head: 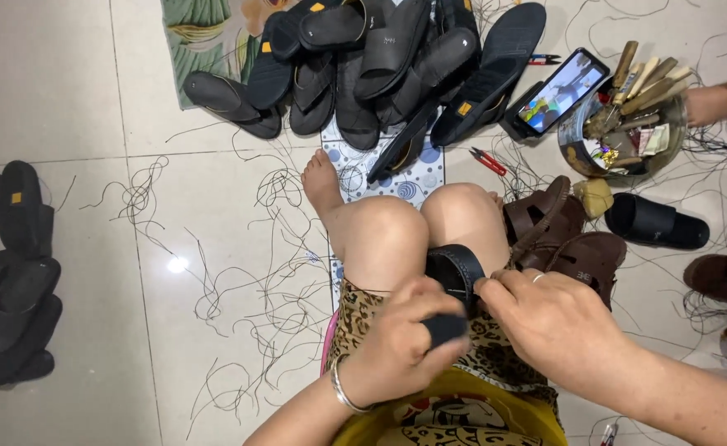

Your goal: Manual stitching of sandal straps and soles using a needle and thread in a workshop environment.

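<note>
Between the knees, centre of view: black sandal (456, 272), strap arching upward, wedged against the person's bare legs.
Left hand (398, 339): fingers curled tight round the dark near end of the sandal; a black cover sits on one fingertip; silver bangle (343, 390) on the wrist.
Right hand (545, 318): fingertips pinched on the edge of the sandal's strap, thumb and forefinger pressed together; ring on one finger.
Just right of the knees: brown sandals (562, 235), a pair, touching the leg.
Beyond the brown pair: single black slide (657, 221) on the tile, beside a yellowish lump.
Upper right: round bowl (580, 157) packed with wooden-handled tools (640, 78); another person's forearm (719, 101) reaches in at the frame edge.
Beside the bowl: smartphone (560, 91), propped at a tilt, screen lit.
Near the phone: red-handled snips (487, 161) lying flat on the floor.
Top centre: heap of black sandals (380, 62), stacked loosely over a patterned mat (413, 177).
Left edge: second pile of black sandals (8, 272), well apart from the hands.
Floor (91, 99): pale tile strewn with loose dark thread (239, 289) around the legs.
</note>
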